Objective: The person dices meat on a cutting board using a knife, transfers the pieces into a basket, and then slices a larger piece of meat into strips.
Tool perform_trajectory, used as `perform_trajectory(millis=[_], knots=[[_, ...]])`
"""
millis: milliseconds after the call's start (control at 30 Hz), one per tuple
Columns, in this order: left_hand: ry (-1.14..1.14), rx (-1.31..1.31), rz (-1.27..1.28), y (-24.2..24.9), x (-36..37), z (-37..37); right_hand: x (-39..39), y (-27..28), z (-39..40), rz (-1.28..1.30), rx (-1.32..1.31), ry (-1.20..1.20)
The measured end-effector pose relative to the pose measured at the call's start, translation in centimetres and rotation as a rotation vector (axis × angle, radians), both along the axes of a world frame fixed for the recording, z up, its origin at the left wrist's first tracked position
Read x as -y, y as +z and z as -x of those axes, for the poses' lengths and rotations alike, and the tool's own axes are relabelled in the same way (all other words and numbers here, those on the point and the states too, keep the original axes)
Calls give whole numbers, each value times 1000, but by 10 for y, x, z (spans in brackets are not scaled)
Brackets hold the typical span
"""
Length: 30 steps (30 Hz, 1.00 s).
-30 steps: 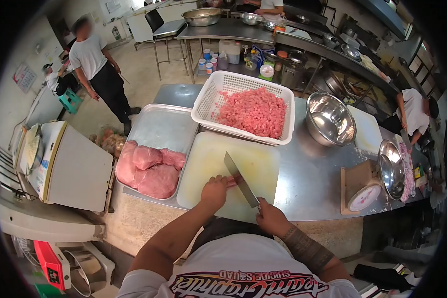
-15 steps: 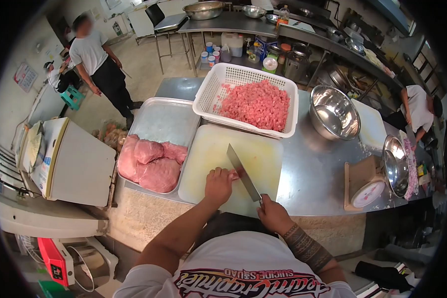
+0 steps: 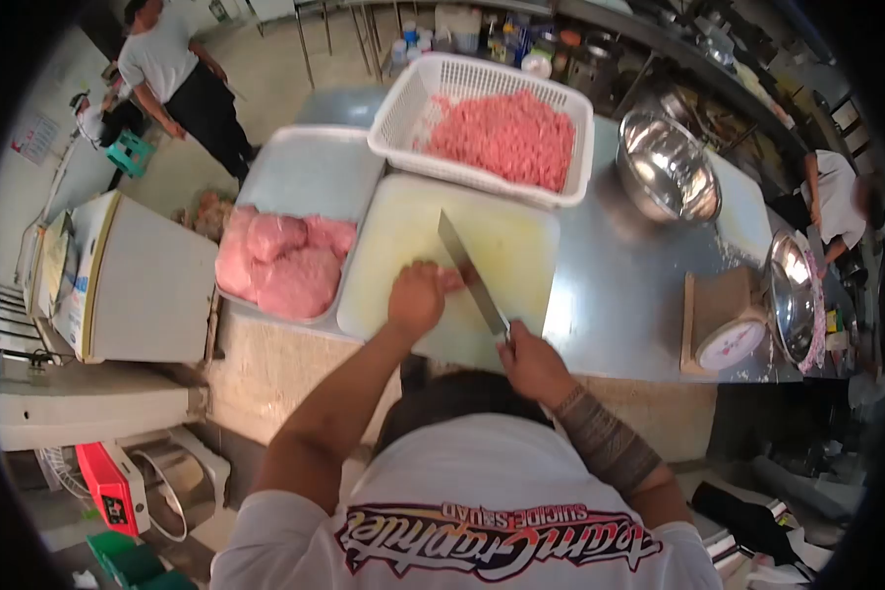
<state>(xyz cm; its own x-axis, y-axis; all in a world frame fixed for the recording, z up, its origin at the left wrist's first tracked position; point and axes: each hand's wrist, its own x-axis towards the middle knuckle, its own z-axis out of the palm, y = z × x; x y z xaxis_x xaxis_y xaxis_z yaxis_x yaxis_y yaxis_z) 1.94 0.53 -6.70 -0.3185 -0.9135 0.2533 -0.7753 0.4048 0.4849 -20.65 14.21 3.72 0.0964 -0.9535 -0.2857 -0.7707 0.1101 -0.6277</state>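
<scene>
On the white cutting board [image 3: 516, 246], my left hand [image 3: 418, 299] is closed over a small piece of raw meat [image 3: 452, 281], fingers curled. My right hand [image 3: 535, 362] grips the handle of a long kitchen knife [image 3: 482, 295], its blade slanting up and left against the meat's right side. Large chunks of raw meat [image 3: 300, 275] lie in a metal tray [image 3: 310, 162] left of the board. Behind the board stands a white perforated basket [image 3: 393, 123] holding a heap of small meat cubes [image 3: 506, 136].
Right of the basket sits a steel bowl [image 3: 669, 167]. A dial scale [image 3: 723, 324] and another steel bowl [image 3: 795, 295] stand farther right on the metal table [image 3: 610, 315]. One person [image 3: 182, 84] stands at the far left; another person [image 3: 836, 202] works at the right.
The camera view has tilted, so the table things appear higher in the picture. Both hands keep their places at the meat and the knife; the blade's angle is nearly the same.
</scene>
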Motion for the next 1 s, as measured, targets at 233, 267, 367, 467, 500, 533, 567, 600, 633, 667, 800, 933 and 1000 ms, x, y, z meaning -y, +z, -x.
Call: perform_trajectory(millis=[233,267,367,467,500,533,567,600,633,667,800,933,1000], knots=[[-46,195,72,18,-3,9,13,8,-5,22,-31,10],[-61,205,15,23,-3,8,11,15,-6,12,-41,16],[-60,260,-36,22,-4,7,2,46,-16,-27,-68,36],[-75,297,-78,22,-4,6,5,54,-26,-51,-91,52],[-84,304,-99,23,-3,5,13,40,-29,-31,-94,56],[-88,295,-78,23,-2,4,21,27,-33,-12,-97,58],[-96,287,-59,23,-2,3,33,14,-39,11,-111,60],[-107,278,-37,23,-2,3,48,3,-45,35,-127,59],[-102,270,-46,24,0,4,61,1,-47,67,-146,66],[-98,265,-57,24,1,4,65,1,-46,74,-160,76],[-97,235,-33,25,-2,2,57,47,-48,-8,-177,59],[-109,202,-6,20,2,1,49,41,-54,-57,-138,49],[-115,188,3,22,0,0,71,8,-61,25,-125,35]])
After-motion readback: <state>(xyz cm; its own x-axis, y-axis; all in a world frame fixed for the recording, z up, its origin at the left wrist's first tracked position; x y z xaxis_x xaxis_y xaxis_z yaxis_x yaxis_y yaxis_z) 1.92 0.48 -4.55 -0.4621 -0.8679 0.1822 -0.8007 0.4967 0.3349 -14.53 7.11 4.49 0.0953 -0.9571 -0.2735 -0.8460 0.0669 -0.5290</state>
